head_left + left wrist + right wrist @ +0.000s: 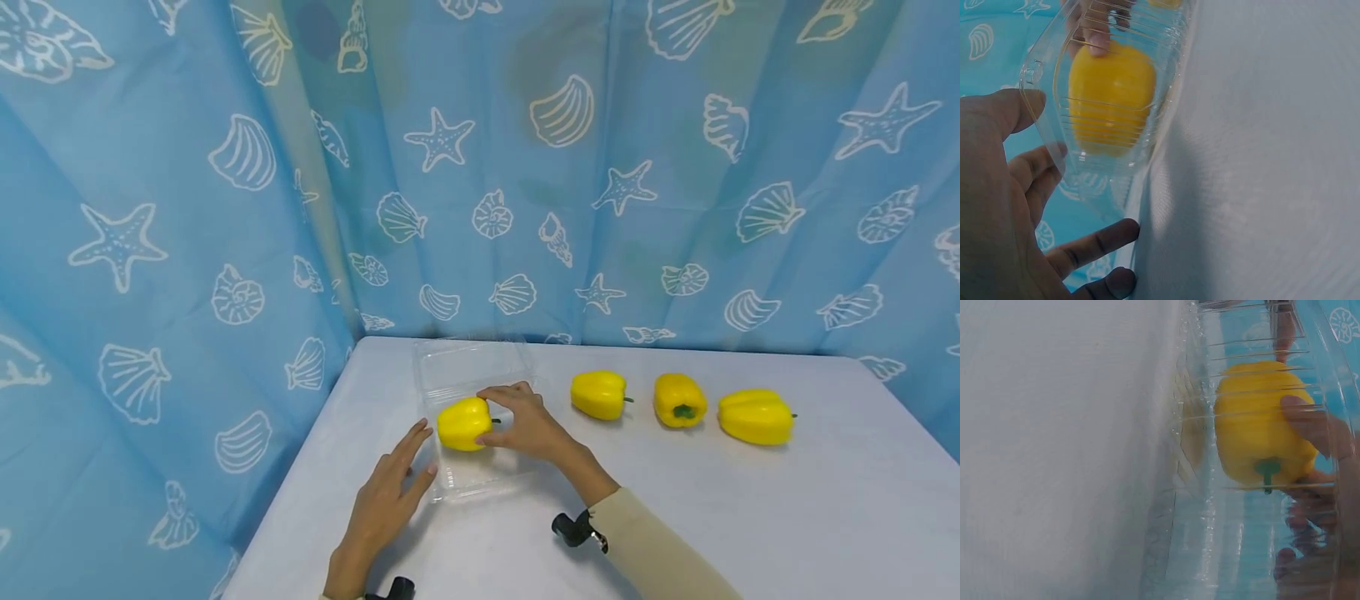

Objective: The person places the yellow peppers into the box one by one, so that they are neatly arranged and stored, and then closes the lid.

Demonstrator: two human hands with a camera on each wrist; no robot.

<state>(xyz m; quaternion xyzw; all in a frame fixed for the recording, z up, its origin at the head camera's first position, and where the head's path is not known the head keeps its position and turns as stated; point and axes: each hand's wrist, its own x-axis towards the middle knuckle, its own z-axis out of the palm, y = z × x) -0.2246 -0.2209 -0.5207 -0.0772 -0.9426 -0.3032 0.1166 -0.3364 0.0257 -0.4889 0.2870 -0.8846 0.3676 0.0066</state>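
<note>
A yellow bell pepper (462,423) with a short green stem lies on its side inside a clear plastic clamshell container (480,483), whose lid (468,365) is folded back toward the curtain. My right hand (531,427) reaches over the container and grips the pepper between thumb and fingers at its stem end. In the right wrist view the pepper (1263,425) shows through the ribbed clear wall. My left hand (387,492) is at the container's left side, fingers spread, with the thumb and fingertips against its rim in the left wrist view.
Three more yellow bell peppers lie in a row on the right: one nearest the container (598,395), a middle pepper (679,401) and a far-right pepper (756,417). A white cloth covers the table (675,517). Behind hangs a blue curtain (480,167) with shell prints.
</note>
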